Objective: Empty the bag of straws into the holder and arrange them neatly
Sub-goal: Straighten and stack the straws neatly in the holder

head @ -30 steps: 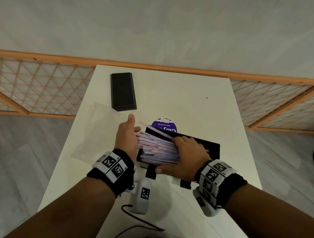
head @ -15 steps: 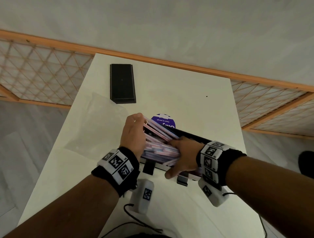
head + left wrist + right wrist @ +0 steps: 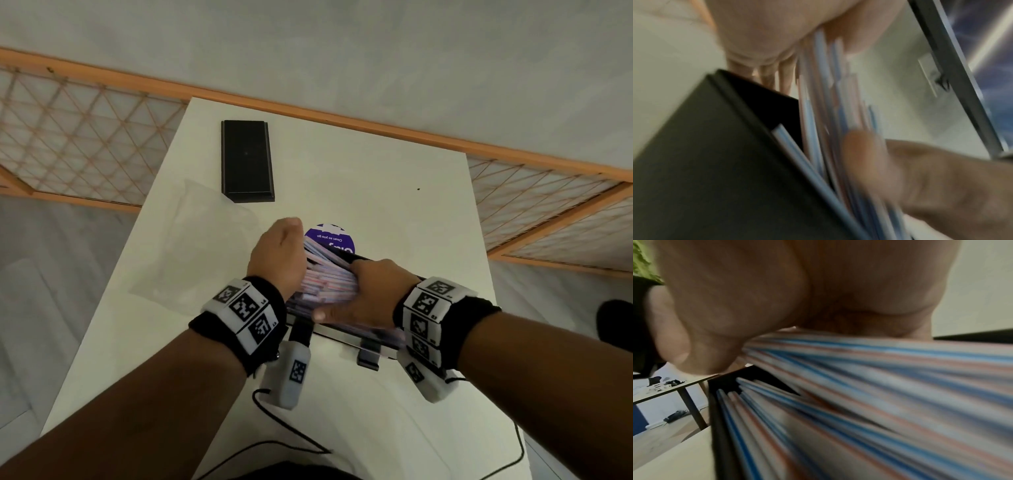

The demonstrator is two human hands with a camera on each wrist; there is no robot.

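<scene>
Nearest the camera, two forearms with black wristbands carrying white marker tiles reach over the white table (image 3: 394,178), a thin black cable (image 3: 294,428) trailing across its near end. The right hand (image 3: 366,294) lies palm-down on the bundle of straws (image 3: 325,284), thumb stretched toward the near edge and fingers curled over the far side — it presses and grips the pile from above. The right wrist view shows the palm flat on red-, blue- and white-striped straws, with more of them lying lower inside the black holder (image 3: 715,418), though blur smears their ends. The left hand (image 3: 277,253) stands on edge against the left ends of the straws, fingers folded over them; the left wrist view shows its fingers (image 3: 781,78) behind the ends at the holder's black wall, so this hand cups the bundle rather than lying open. The holder (image 3: 370,342) is a long, low black tray sitting crosswise on the table, mostly hidden beneath both hands. Just left of the left hand lies the clear bag (image 3: 191,246), flat and crumpled on the tabletop. Beyond the hands a round purple sticker (image 3: 329,236) peeks out from behind the straws — and farther still a black rectangular box (image 3: 247,161) lies near the far left corner.
</scene>
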